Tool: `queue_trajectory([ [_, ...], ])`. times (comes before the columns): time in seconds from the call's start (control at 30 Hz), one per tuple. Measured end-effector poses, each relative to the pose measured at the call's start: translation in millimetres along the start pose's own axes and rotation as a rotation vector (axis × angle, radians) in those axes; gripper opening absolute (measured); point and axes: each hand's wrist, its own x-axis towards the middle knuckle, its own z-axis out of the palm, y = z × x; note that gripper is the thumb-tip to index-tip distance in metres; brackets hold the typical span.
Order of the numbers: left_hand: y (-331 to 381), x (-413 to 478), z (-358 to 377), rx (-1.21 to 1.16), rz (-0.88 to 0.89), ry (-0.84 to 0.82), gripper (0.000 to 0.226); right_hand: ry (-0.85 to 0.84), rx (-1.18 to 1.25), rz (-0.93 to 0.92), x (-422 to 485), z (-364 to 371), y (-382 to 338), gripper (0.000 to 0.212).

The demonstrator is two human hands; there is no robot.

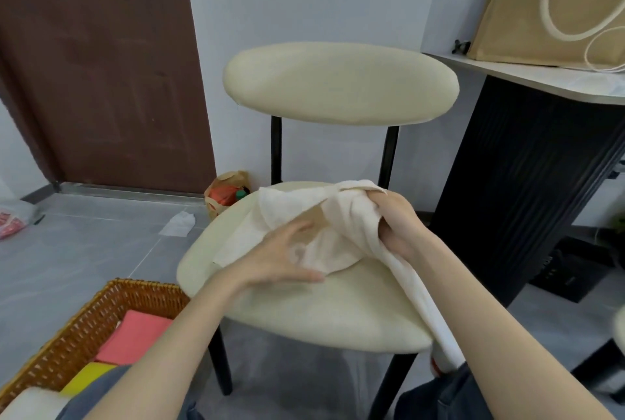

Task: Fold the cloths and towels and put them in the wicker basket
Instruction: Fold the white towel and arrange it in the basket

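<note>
A cream towel (pixel 338 216) lies bunched on the seat of a cream chair (pixel 321 311), with one end hanging off the seat's right front edge. My right hand (pixel 399 223) grips a fold of it at the back right. My left hand (pixel 287 257) rests flat on the towel's near part, fingers spread and pointing right. The wicker basket (pixel 84 328) stands on the floor at the lower left. Inside it lie a folded pink cloth (pixel 135 335), a yellow cloth (pixel 88 377) and a white one (pixel 30 402).
A dark cabinet (pixel 527 189) with a pale top stands right of the chair, bearing a tan tote bag (pixel 541 3). A brown paper bag (pixel 225 193) and a white scrap (pixel 179 223) lie on the grey floor. A brown door (pixel 101 64) fills the back left.
</note>
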Motion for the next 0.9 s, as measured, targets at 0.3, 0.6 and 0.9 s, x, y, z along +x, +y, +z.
queue_trajectory([
  [0.3,-25.3,12.1,2.0,0.549,0.064,0.454,0.017,-0.076,0.334,0.178,18.4,-4.2,-6.9,0.032],
  [0.6,-62.3,33.5,-44.2,0.438,-0.336,1.006,0.013,-0.028,0.040,0.092,41.7,7.7,12.3,0.015],
  [0.9,-61.0,43.4,-26.0,0.047,-0.433,0.852,0.033,0.185,-0.691,-0.127,34.1,26.4,48.4,0.058],
])
